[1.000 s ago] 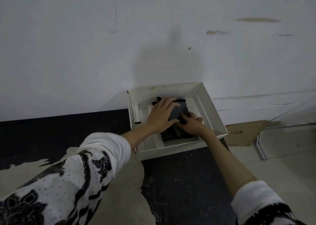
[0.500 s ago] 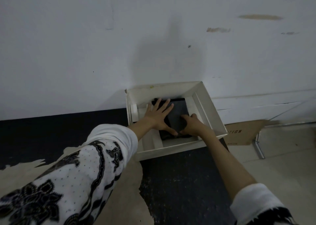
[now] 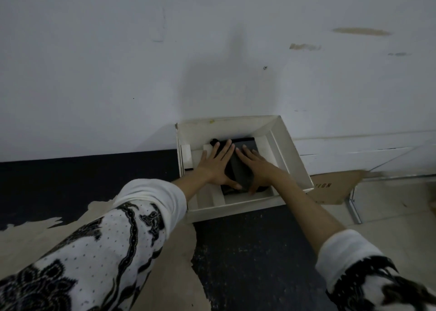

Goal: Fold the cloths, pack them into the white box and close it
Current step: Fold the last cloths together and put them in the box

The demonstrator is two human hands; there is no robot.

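Observation:
The white box (image 3: 292,155) stands open on the floor against the wall. Inside it lies a dark folded cloth (image 3: 238,169), in the middle section between white dividers. My left hand (image 3: 215,166) rests flat on the cloth's left side with its fingers spread. My right hand (image 3: 256,166) lies flat on the cloth's right side, fingers pointing toward the wall. Both palms press down on the cloth; neither hand grips it. Much of the cloth is hidden under my hands. No lid shows.
The white wall (image 3: 212,62) rises directly behind the box. A brown cardboard sheet (image 3: 335,185) lies on the floor to the right, beside a metal frame edge (image 3: 354,207). The floor is a dark mat (image 3: 247,251) with worn tan patches.
My right hand has opened from a curled grasp at the cloth's near edge to a flat palm on top. My left hand has stayed flat, shifting slightly left.

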